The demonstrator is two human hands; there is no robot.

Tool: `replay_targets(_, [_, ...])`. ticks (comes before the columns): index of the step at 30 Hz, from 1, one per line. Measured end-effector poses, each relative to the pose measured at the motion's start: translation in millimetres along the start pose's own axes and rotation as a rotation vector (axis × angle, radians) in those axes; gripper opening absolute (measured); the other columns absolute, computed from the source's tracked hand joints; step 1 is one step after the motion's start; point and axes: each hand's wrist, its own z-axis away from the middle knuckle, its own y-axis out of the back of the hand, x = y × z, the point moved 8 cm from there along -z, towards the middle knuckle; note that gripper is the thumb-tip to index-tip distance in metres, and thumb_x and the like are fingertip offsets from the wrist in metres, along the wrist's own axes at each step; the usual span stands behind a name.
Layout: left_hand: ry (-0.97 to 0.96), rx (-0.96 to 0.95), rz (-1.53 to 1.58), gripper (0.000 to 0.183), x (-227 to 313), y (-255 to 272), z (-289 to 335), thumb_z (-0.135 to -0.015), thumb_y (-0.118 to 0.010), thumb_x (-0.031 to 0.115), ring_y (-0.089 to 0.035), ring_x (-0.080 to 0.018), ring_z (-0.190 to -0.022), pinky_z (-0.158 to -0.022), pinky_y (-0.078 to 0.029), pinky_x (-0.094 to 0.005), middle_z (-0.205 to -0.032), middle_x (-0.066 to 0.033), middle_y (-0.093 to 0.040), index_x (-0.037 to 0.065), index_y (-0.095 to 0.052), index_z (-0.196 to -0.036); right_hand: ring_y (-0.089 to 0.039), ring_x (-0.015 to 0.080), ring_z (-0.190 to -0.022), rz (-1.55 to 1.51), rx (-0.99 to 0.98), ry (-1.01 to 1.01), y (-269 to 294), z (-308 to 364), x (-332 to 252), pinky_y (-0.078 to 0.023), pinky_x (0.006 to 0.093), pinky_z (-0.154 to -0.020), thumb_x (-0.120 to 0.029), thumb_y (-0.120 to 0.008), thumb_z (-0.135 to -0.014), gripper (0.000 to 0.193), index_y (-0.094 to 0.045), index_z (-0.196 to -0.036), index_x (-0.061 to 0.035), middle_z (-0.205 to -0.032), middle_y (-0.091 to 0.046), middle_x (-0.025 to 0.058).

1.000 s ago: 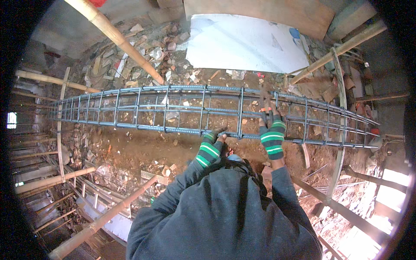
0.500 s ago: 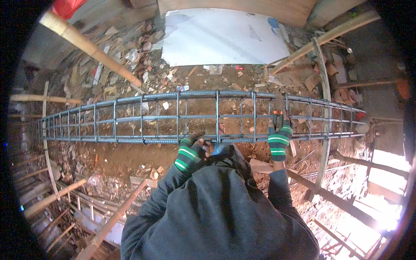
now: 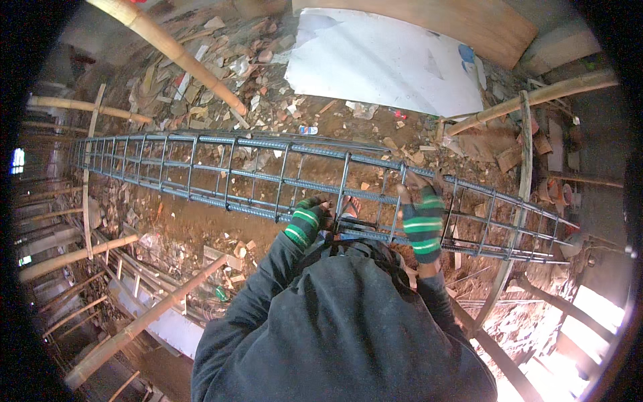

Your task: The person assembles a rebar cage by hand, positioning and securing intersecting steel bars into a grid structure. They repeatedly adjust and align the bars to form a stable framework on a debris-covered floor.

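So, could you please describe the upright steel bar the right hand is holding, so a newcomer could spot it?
Find the long rebar cage lying across the rubble. Near its right end, the right hand in a green-striped glove grips one upright bar; neighbouring uprights are untouched.

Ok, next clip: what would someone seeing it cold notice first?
A long blue-grey rebar cage stretches across the middle of the view, over reddish dirt strewn with rubble. At its near side, the left hand and right hand, both in green striped gloves, grip the bars just above the person's dark jacket. Behind the cage a big white sheet lies on the ground, and bamboo poles frame the edges.
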Motion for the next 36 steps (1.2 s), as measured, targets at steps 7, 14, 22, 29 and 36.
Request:
replay_targets(7, [0.009,-0.050,0.001,0.012,1.9,-9.2,-0.6,-0.098,-0.066,0.011,-0.060,-0.0150,-0.069,-0.059,-0.050,-0.0300,-0.080,-0.0005,-0.064,0.005,-0.066,-0.108,-0.061,0.0332,-0.112,0.291,-0.376,0.883,-128.1,-37.8,-87.4,-0.049,0.0480,-0.094,-0.024,-0.068,-0.086,0.029,-0.073,-0.113,-0.0147,-0.112,-0.067,0.0121])
replay_targets(14, [-0.157,0.082,-0.054,0.014,1.0,-1.5,-5.9,-0.095,-0.069,0.008,-0.059,-0.0153,-0.067,-0.059,-0.049,-0.0312,-0.082,-0.0022,-0.067,0.005,-0.068,-0.108,-0.066,0.0370,-0.095,0.662,-0.476,1.305,-200.1,-38.9,-92.6,-0.051,0.0491,-0.086,-0.014,-0.062,-0.078,0.027,-0.069,-0.099,0.0014,-0.101,-0.068,0.0223])
replay_targets(22, [-0.399,0.228,-0.418,0.030,16.8,-6.4,13.1,-0.094,-0.065,0.002,-0.066,-0.0178,-0.072,-0.063,-0.054,-0.0342,-0.090,-0.0099,-0.074,0.001,-0.069,-0.123,-0.063,0.0334,-0.080,0.665,-0.663,1.548,-207.6,-35.6,-89.2,-0.052,0.0473,-0.078,-0.015,-0.063,-0.075,0.009,-0.065,-0.078,-0.0063,-0.080,-0.064,0.0145])
replay_targets(29, [-0.605,0.304,-1.230,0.030,39.9,-21.8,28.8,-0.073,-0.075,0.019,-0.067,-0.0440,-0.080,-0.068,-0.052,-0.0488,-0.081,-0.0226,-0.068,0.004,-0.072,-0.099,-0.062,0.0307,-0.079,0.684,-0.665,1.498,-187.2,-32.7,-91.9,-0.050,0.0444,-0.070,-0.014,-0.062,-0.078,0.007,-0.066,-0.079,-0.0086,-0.078,-0.063,0.0133])
replay_targets(36, [-0.551,0.226,-1.238,0.014,41.3,-24.1,23.7,-0.079,-0.072,0.015,-0.068,-0.0426,-0.078,-0.068,-0.051,-0.0516,-0.082,-0.0214,-0.070,0.006,-0.072,-0.090,-0.062,0.0360,-0.081,0.807,-0.860,1.149,-179.6,-50.8,-72.5,-0.049,0.0485,-0.070,-0.012,-0.064,-0.073,0.013,-0.071,-0.084,-0.0095,-0.086,-0.064,0.0144])
